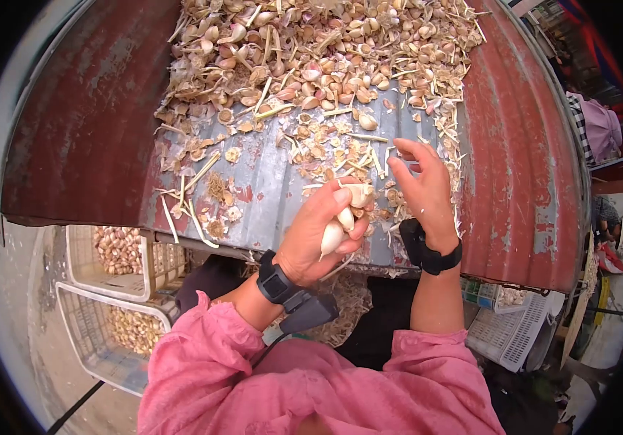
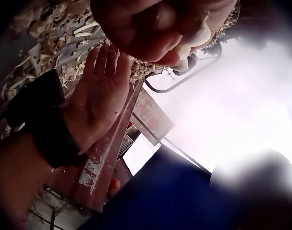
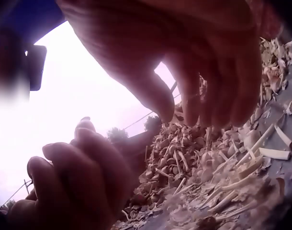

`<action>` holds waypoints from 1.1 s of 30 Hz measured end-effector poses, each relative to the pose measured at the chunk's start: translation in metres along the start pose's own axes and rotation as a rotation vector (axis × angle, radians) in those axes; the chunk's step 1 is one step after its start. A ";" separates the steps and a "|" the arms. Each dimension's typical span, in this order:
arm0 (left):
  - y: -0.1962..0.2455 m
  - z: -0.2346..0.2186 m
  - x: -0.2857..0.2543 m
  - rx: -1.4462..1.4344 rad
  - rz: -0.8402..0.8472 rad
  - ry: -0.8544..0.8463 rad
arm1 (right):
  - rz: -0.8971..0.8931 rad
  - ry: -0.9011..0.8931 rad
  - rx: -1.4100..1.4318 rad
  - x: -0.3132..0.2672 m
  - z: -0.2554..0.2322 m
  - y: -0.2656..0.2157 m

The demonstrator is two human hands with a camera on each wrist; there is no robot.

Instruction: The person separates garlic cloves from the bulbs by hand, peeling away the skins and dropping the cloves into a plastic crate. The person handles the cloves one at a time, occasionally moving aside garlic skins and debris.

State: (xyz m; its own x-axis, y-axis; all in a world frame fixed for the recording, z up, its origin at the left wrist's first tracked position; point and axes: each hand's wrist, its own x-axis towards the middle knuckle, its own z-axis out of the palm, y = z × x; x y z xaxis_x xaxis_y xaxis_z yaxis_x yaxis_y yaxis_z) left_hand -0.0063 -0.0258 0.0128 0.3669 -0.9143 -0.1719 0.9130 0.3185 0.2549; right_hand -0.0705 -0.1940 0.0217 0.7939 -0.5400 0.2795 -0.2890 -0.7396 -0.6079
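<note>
above the corrugated metal sheet (image 1: 268, 174), we see the left hand (image 1: 311, 235) with fingers curled round garlic cloves (image 1: 332, 238); the right hand (image 1: 429, 192), fingers loosely spread and holding nothing, hovers beside it.

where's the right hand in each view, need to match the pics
Head: the right hand is right of centre, fingers loosely open.
Left wrist: the right hand is left of centre, palm showing.
Right wrist: the right hand spans the top, fingers pointing down.
Shared landmark: the spread of garlic and peelings.
</note>
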 end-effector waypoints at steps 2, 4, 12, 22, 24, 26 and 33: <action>0.005 0.016 -0.021 0.116 0.023 -0.192 | 0.080 0.042 -0.107 0.006 -0.008 0.001; 0.009 0.044 -0.048 0.125 0.113 -0.319 | 0.209 0.041 0.092 0.015 -0.008 0.014; -0.009 0.090 -0.079 -0.128 0.465 -0.779 | 0.118 -0.164 -0.047 0.076 0.046 0.060; -0.007 0.091 -0.112 -0.124 0.576 -0.719 | 0.225 -0.229 0.058 0.003 0.032 0.033; -0.012 0.094 -0.116 -0.123 0.704 -0.650 | 0.283 -0.198 0.159 -0.001 0.026 0.041; -0.006 0.089 -0.119 -0.057 0.747 -0.705 | 0.180 -0.117 0.225 0.006 0.024 0.040; 0.078 0.011 -0.205 0.058 0.833 0.149 | 0.228 -0.256 0.349 -0.002 0.015 0.023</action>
State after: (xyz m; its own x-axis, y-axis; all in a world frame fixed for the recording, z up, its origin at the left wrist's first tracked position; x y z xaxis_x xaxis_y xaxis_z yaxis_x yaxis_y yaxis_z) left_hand -0.0120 0.1841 0.0780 0.9389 -0.3430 -0.0285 0.3250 0.8563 0.4013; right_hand -0.0703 -0.2041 -0.0041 0.8501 -0.5237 -0.0550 -0.3090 -0.4115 -0.8574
